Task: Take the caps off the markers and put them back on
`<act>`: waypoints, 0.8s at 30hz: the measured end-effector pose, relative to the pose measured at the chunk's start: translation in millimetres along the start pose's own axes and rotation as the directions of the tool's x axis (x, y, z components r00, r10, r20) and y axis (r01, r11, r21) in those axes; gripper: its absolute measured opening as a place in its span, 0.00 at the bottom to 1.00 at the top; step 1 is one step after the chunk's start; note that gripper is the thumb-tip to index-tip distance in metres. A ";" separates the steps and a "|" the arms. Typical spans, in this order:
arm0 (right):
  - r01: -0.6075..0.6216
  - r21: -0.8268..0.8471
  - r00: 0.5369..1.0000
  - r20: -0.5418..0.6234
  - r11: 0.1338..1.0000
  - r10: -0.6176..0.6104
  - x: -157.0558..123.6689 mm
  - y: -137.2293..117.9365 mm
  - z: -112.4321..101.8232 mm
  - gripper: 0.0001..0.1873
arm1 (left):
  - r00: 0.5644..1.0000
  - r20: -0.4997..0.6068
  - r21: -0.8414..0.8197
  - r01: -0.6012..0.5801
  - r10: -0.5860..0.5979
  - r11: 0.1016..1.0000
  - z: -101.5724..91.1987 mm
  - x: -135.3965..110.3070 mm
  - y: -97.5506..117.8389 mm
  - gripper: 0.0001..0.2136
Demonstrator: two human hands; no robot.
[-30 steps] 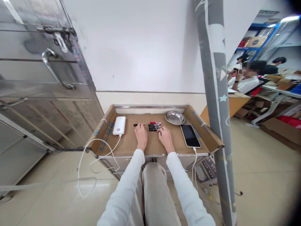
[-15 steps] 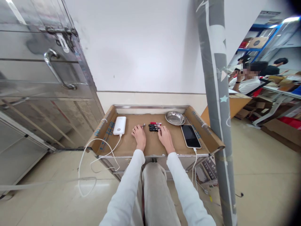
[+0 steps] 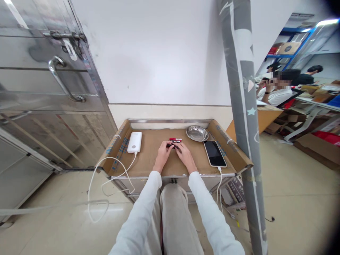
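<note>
My left hand (image 3: 162,155) and my right hand (image 3: 186,156) meet over the middle of the cardboard-lined tabletop (image 3: 148,166). Their fingertips pinch a short black cylinder (image 3: 170,145), partly covered by the fingers. Just beyond them lie short red cylinders (image 3: 175,139) with pale markings, side by side. Whether other black ones lie beneath my fingers is hard to tell.
A shiny metal bowl (image 3: 197,133) stands at the back right, with a cabled phone (image 3: 215,153) in front of it. On the left lies a white power bank (image 3: 134,142) with a cable. A wrapped grey pole (image 3: 243,106) rises at the right; people sit beyond it.
My left hand has moved right, from beside the row of cylinders to meet my right hand. Both sets of fingertips now close around a black cylinder. The red cylinders stay put.
</note>
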State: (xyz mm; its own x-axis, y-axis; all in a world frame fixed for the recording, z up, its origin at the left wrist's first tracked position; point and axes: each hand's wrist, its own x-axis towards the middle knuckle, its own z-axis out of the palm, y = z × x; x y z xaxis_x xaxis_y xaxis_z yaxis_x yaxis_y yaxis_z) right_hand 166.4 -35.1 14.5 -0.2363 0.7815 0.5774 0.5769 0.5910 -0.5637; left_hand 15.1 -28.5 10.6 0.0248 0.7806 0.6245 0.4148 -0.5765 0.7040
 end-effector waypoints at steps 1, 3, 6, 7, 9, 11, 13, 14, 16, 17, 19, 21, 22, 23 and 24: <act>0.001 0.017 1.000 0.002 1.000 -0.001 0.1 1.9 0.9 0.18 | 1.000 -0.008 -0.019 0.007 -0.007 1.000 0.6 -0.3 0.1 0.09; -0.005 0.042 1.000 0.006 0.999 0.005 0.0 6.8 3.3 0.17 | 0.999 -0.029 -0.053 0.022 -0.024 0.998 0.9 -0.8 0.7 0.11; -0.020 0.070 1.000 0.020 0.997 0.019 -0.7 14.3 7.3 0.16 | 0.997 -0.058 -0.076 0.039 -0.044 0.996 -0.1 -1.0 3.3 0.12; -0.027 0.079 0.999 0.023 0.996 0.025 -1.1 16.3 8.4 0.16 | 0.997 -0.066 -0.074 0.045 -0.050 0.996 -0.6 -1.0 4.4 0.11; -0.040 0.093 0.999 0.023 0.995 0.038 -1.8 19.1 9.8 0.17 | 0.994 -0.086 -0.067 0.055 -0.061 0.996 -1.7 -0.8 6.5 0.11; -0.056 0.095 0.998 0.017 0.994 0.054 -2.5 20.1 10.1 0.17 | 0.989 -0.123 -0.064 0.069 -0.077 0.996 -2.9 -0.6 7.8 0.11; -0.082 0.092 0.997 0.012 0.992 0.081 -3.0 19.6 9.6 0.17 | 0.979 -0.177 -0.064 0.090 -0.100 0.994 -4.3 -0.5 8.1 0.12; -0.097 0.090 0.995 0.010 0.991 0.096 -3.1 19.0 9.1 0.17 | 0.972 -0.203 -0.065 0.102 -0.114 0.993 -5.0 -0.6 7.8 0.12; -0.116 0.083 0.993 0.004 0.990 0.116 -3.0 17.8 8.3 0.16 | 0.961 -0.239 -0.070 0.129 -0.142 0.989 -6.7 -0.8 6.8 0.12; -0.119 0.074 0.993 0.000 0.990 0.120 -2.9 17.3 8.1 0.15 | 0.956 -0.249 -0.074 0.142 -0.156 0.987 -7.5 -1.0 6.1 0.13; -0.114 0.054 0.993 -0.011 0.992 0.115 -2.6 16.8 7.8 0.14 | 0.949 -0.256 -0.079 0.170 -0.185 0.982 -8.8 -1.5 4.8 0.14; -0.104 0.040 0.994 -0.020 0.994 0.105 -2.4 16.8 7.9 0.14 | 0.945 -0.256 -0.080 0.188 -0.202 0.979 -9.5 -1.8 4.1 0.14; -0.100 0.036 0.995 -0.023 0.994 0.100 -2.4 16.8 8.0 0.14 | 0.945 -0.253 -0.080 0.192 -0.207 0.978 -9.7 -2.0 4.0 0.14; -0.097 0.031 0.995 -0.023 0.995 0.098 -2.3 16.8 8.2 0.14 | 0.946 -0.249 -0.081 0.195 -0.209 0.978 -9.8 -2.0 4.2 0.14; -0.099 0.025 0.995 -0.022 0.995 0.099 -2.4 16.7 8.2 0.13 | 0.946 -0.245 -0.080 0.197 -0.211 0.977 -9.8 -2.1 4.5 0.14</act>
State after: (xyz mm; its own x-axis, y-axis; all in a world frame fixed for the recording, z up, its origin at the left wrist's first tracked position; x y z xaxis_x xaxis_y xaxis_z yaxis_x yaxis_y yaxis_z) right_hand 170.2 -25.4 -1.1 -0.1608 0.8317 0.5314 0.5779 0.5158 -0.6324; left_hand 8.0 -35.1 15.7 -0.2868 0.8011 0.5253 0.3370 -0.4289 0.8381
